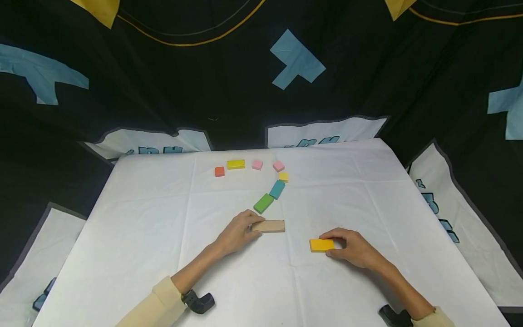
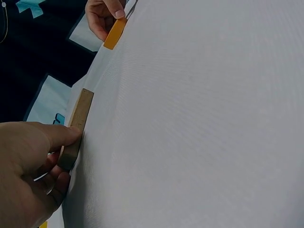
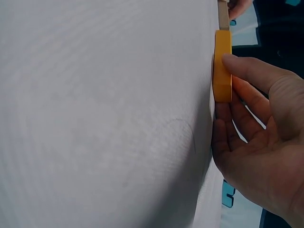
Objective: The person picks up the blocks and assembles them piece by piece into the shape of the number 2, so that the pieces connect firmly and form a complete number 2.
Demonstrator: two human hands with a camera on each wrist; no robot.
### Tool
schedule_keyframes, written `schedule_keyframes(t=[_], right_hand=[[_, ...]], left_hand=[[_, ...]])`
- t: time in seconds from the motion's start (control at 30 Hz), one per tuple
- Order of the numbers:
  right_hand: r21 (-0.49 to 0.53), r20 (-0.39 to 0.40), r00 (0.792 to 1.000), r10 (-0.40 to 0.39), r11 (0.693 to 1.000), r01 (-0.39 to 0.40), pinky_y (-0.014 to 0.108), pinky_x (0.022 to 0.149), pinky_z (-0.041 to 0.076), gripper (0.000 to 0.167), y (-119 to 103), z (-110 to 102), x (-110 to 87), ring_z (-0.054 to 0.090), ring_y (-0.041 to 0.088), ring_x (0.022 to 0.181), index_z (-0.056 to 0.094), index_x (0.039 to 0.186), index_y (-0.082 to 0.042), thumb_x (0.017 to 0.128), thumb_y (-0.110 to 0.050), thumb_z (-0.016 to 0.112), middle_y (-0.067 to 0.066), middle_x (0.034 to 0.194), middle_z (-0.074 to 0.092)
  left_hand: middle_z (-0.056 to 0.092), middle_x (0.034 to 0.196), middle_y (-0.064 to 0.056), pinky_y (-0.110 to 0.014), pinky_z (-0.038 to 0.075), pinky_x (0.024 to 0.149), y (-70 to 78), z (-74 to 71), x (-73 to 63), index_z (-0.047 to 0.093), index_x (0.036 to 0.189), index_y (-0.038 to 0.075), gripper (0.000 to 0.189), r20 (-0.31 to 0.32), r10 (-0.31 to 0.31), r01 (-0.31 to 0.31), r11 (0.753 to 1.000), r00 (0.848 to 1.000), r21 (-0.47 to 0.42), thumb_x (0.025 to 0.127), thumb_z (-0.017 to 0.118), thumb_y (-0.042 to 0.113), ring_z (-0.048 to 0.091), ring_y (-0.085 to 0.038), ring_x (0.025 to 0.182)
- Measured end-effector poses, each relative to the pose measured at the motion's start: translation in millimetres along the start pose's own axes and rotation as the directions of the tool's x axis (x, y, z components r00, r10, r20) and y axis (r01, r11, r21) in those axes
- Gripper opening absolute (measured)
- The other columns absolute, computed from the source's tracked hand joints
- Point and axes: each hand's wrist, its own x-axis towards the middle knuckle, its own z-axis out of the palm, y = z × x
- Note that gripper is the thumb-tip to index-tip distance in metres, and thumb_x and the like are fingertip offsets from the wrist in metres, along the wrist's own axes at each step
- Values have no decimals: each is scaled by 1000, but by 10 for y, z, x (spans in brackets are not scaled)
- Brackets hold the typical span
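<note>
In the head view my left hand [image 1: 242, 229] pinches the left end of a plain wooden block [image 1: 269, 226], long and flat, between thumb and fingers. My right hand [image 1: 353, 247] grips the right end of a yellow-orange block [image 1: 321, 245], nearer the front and to the right of the wooden one. Just beyond the wooden block lies a green block [image 1: 263, 203]. A teal block [image 1: 277, 189] follows it, then a small yellow block [image 1: 283, 177]. The right wrist view shows the thumb on the near face of the yellow-orange block [image 3: 222, 66], fingers behind it.
A pink block [image 1: 278, 166], another pink block [image 1: 257, 165], a long yellow block [image 1: 235, 164] and an orange-red block [image 1: 219, 171] curve leftward along the far side of the white-covered table [image 1: 139, 218]. A black curtain [image 1: 229, 91] with blue tape hangs behind.
</note>
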Motion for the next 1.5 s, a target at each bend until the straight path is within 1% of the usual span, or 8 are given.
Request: schedule_keyframes(t=[0.13, 0.37, 0.57, 0.7, 0.87, 1.07, 1.27, 1.5], right_hand=[[-11, -1, 1000, -7, 1000, 7, 40, 101, 45, 35, -12, 2, 3, 59, 22, 111, 72, 117, -18, 84, -14, 81, -5, 117, 67], [-41, -15, 999, -30, 999, 29, 43, 99, 47, 36, -15, -13, 49, 60, 21, 110, 72, 118, -16, 84, -13, 81, -3, 117, 67], [-47, -34, 999, -32, 998, 31, 46, 99, 48, 35, -92, -50, 155, 60, 23, 112, 72, 118, -14, 84, -12, 81, 0, 118, 67], [-38, -42, 999, -29, 999, 27, 44, 99, 49, 35, -161, -80, 248, 60, 25, 113, 72, 119, -10, 85, -10, 80, 4, 120, 67], [-50, -55, 998, -40, 998, 37, 44, 98, 49, 36, -229, -89, 370, 61, 26, 113, 71, 119, -9, 84, -7, 80, 5, 121, 67], [-68, -51, 998, -32, 997, 29, 47, 101, 47, 37, -283, -43, 504, 60, 27, 115, 71, 120, -9, 84, -5, 79, 5, 121, 67], [-44, -38, 999, -39, 998, 38, 50, 104, 43, 38, -275, 33, 615, 57, 28, 118, 71, 121, -8, 84, -4, 78, 5, 122, 67], [-26, -15, 1000, -17, 1000, 16, 50, 105, 43, 36, -251, 149, 707, 57, 27, 117, 72, 120, -10, 85, -5, 78, 4, 120, 67]], left_hand=[[62, 108, -3, -32, 50, 82, 3, -2, -2, 69, 124, 3, 36, 1, -3, 3, 1000, 1000, 0, 89, 76, 8, 55, -13, 93], [62, 109, -3, -32, 50, 82, 13, -11, -6, 69, 124, 3, 36, 5, -6, 6, 1000, 1000, 1, 89, 76, 9, 55, -13, 93], [62, 108, -3, -32, 50, 82, 20, -11, -7, 69, 123, 3, 35, 1, -2, 2, 1000, 1000, -2, 89, 76, 9, 55, -13, 93], [62, 109, -3, -33, 50, 83, 17, -10, -8, 69, 124, 3, 36, 7, -9, 9, 1000, 1000, 0, 90, 76, 9, 55, -13, 93], [62, 109, -3, -34, 50, 83, 15, -17, -7, 69, 124, 3, 36, 9, -8, 8, 1000, 1000, 3, 89, 76, 10, 55, -13, 94], [62, 108, -3, -33, 50, 83, 16, -24, -6, 69, 124, 4, 35, 10, -11, 11, 1000, 1000, 1, 89, 76, 9, 55, -13, 93], [62, 109, -4, -34, 50, 85, 20, -28, -1, 68, 124, 3, 36, 11, -14, 14, 1000, 1000, -1, 90, 75, 10, 56, -14, 95], [62, 109, -2, -34, 50, 84, 20, -22, -2, 69, 124, 3, 36, 13, -21, 21, 1000, 1000, 4, 90, 76, 10, 55, -13, 94]])
